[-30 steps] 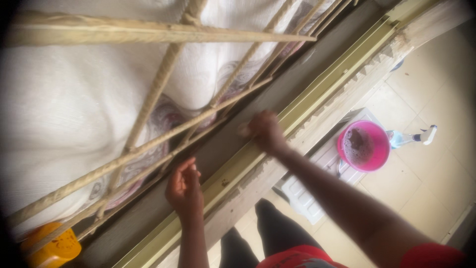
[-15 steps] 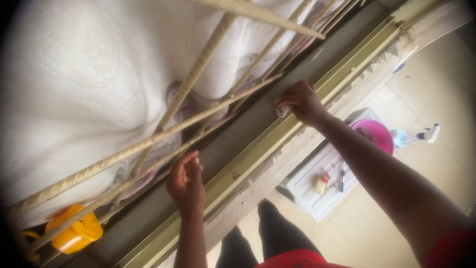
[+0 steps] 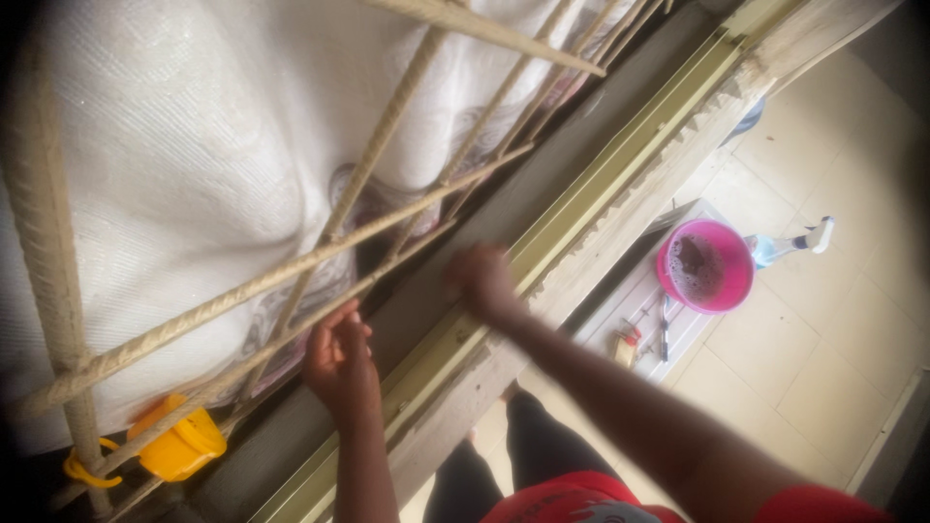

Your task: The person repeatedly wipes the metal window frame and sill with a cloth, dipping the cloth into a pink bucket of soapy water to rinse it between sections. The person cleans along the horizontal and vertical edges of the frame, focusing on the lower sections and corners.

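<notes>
Right hand (image 3: 481, 278) slid back down pale green metal window track (image 3: 572, 208), fingers curled (grip unclear, blurred). Left hand (image 3: 337, 356), at 8 o'clock of it, loosely spread, touching ribbed cream-painted window bar (image 3: 291, 266). Pink plastic bowl (image 3: 704, 265) on floor, 3 o'clock.

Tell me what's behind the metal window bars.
Behind the bars hangs a white textured cloth, with a patterned edge low down. Whatever lies beyond the cloth is covered.

Soft daylight, bright washed-out white fabric (image 3: 174, 145), dark vignetted corners, overall blur, smeared moving right hand (image 3: 481, 278)
</notes>
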